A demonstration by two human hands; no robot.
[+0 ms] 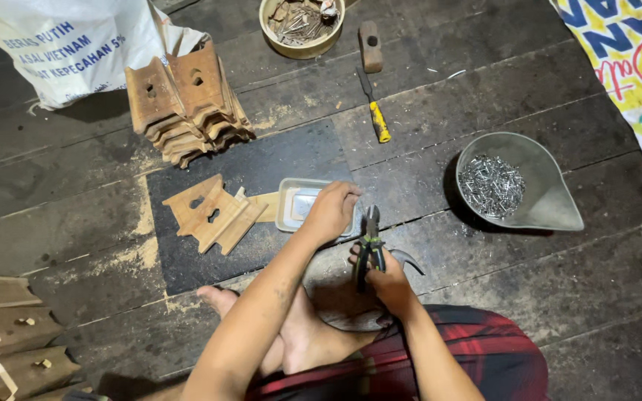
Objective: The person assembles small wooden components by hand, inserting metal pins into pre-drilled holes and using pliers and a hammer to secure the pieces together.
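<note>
My left hand (331, 212) rests with curled fingers on a small clear plastic tray (291, 194) on the dark mat (261, 160); whether it grips anything is hidden. My right hand (388, 281) holds green-and-black pliers (370, 249), jaws pointing away from me, over a round grey stone slab (332, 293) in front of my crossed legs. A curved metal piece (408, 260) sticks out beside the right hand. Cut wooden pieces (213, 212) lie just left of the tray.
A grey metal scoop (540, 189) holds several small nails (490, 184) at right. A yellow-handled tool (374, 111), a hammer head (370, 44), a bowl of scrap (302, 26), stacked wooden pieces (183, 100), a white sack (68, 41) and a colourful cloth (633, 67) surround me.
</note>
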